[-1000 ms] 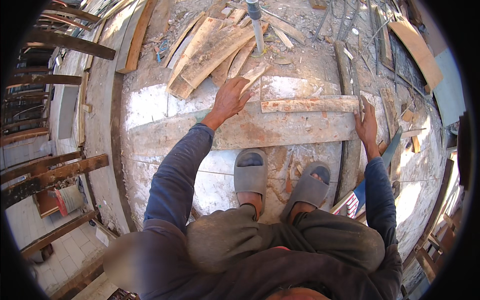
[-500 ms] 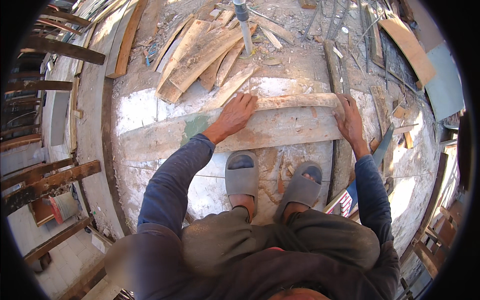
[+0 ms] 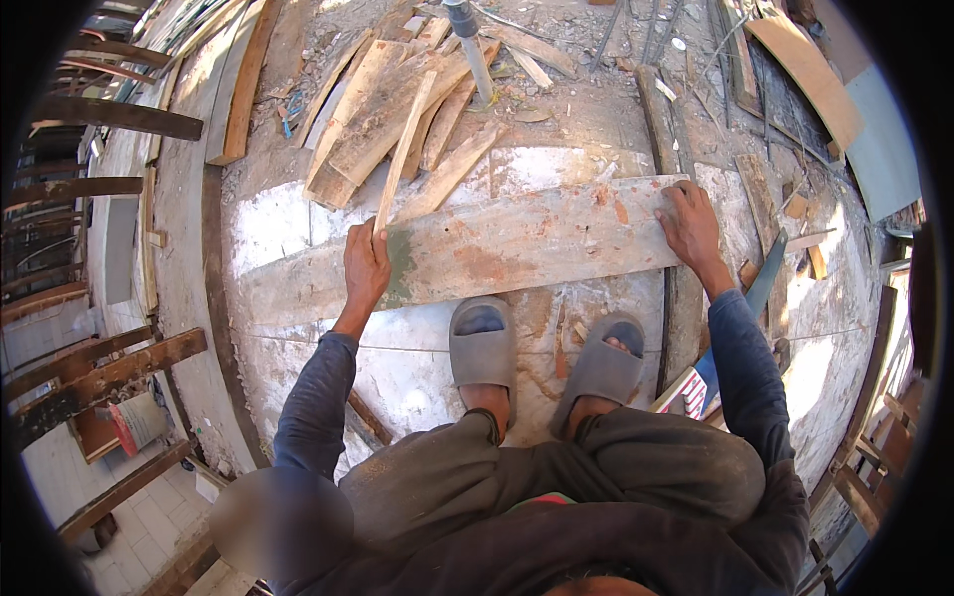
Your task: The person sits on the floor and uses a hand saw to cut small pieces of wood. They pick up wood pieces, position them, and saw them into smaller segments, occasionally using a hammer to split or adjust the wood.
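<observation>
My left hand (image 3: 367, 266) is closed around the near end of a narrow wood strip (image 3: 405, 149), which points away from me toward the wood pile. Beneath it lies a wide, weathered plank (image 3: 537, 241), set crosswise in front of my feet, with a green patch and reddish stains. At the plank's right end, my right hand (image 3: 691, 230) grips the edge, with the fingers curled over its top face. The plank's right part rests across a dark timber (image 3: 682, 328) on the floor.
Several split boards (image 3: 383, 109) are heaped around an upright pipe (image 3: 472, 50) at the far side. A blue tapered blade like a handsaw's (image 3: 765, 273) lies by my right forearm. On the left stand a long beam (image 3: 238, 89) and dark slats (image 3: 119, 372). My sandalled feet (image 3: 481, 348) are just below the plank.
The narrow strip, earlier lying along the plank's far edge under both hands, is now swung upright in my left hand, which moved left and nearer. My right hand now holds the plank's end.
</observation>
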The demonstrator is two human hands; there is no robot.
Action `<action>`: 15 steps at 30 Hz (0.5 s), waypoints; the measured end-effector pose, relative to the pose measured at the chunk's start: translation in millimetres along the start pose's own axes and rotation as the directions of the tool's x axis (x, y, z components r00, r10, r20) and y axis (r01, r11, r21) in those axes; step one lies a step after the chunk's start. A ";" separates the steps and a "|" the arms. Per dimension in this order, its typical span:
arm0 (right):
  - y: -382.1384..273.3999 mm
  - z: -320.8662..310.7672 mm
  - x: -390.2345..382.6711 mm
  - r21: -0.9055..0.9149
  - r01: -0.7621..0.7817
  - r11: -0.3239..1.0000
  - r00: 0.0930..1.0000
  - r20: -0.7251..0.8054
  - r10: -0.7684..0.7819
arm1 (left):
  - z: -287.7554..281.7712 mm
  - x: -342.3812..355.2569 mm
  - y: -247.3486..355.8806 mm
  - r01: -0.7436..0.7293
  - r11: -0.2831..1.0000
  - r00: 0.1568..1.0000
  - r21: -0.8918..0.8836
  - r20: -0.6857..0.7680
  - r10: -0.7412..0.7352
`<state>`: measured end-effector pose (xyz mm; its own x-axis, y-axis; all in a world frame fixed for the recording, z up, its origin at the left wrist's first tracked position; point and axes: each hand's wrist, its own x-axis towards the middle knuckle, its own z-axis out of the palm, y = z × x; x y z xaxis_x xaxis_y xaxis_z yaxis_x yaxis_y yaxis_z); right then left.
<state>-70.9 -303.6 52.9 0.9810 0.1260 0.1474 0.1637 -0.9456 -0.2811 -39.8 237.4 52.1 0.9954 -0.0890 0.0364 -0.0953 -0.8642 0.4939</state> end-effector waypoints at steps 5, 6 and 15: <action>-6.3 -0.5 4.3 -0.036 -0.059 0.998 0.998 0.028 0.060 | 15.9 87.8 35.0 -0.230 0.971 0.896 0.071 -0.374 0.240; -6.3 -0.7 2.7 -0.032 -0.036 0.999 0.999 0.023 0.037 | 8.5 105.3 31.8 -0.205 0.974 0.897 0.094 -0.381 0.226; 0.9 -1.4 -13.9 0.022 0.024 0.999 1.000 -0.006 -0.024 | -65.7 178.2 -114.8 0.273 0.928 0.962 0.253 -0.089 -0.259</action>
<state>-84.6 -306.6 51.9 0.9763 0.1465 0.1594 0.1892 -0.9355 -0.2984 149.3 353.3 58.9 0.9832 0.1820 -0.0153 0.1801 -0.9517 0.2485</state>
